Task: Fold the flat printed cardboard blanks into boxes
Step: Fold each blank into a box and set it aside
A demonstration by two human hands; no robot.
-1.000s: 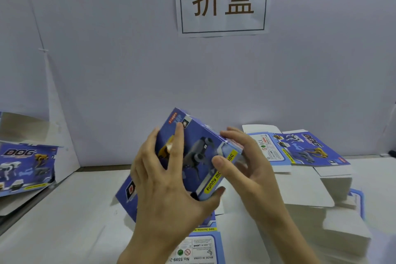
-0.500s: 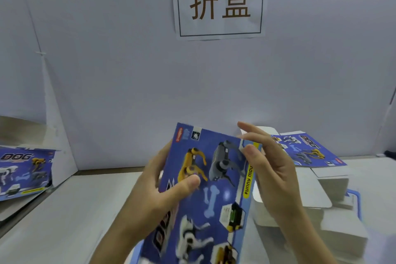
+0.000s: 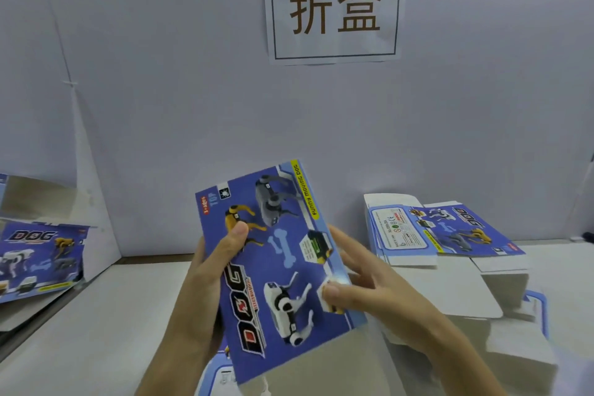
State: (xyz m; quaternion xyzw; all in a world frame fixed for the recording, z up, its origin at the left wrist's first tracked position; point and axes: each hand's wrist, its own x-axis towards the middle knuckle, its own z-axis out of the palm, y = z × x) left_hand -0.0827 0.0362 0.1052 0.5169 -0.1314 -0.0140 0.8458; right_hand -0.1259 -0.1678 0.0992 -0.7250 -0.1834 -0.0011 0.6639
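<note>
Turns more toward the camera than half a second ago and shows its whole face: printed blank [image 3: 283,267], up in the air, just left of the stack of blanks [image 3: 450,231]. Gripped at its left edge by the left hand [image 3: 205,292], thumb on the print; pinched at its right edge by the right hand [image 3: 369,292].

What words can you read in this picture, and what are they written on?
"折盒": paper sign.
"DOG", "FUNNY MOVING DOG", "TOP", "3+ages": held blank.
"DOG": blank at the far left.
"DOG", upside down: top of the right stack.
White label on that stack: print too small to read.
</note>
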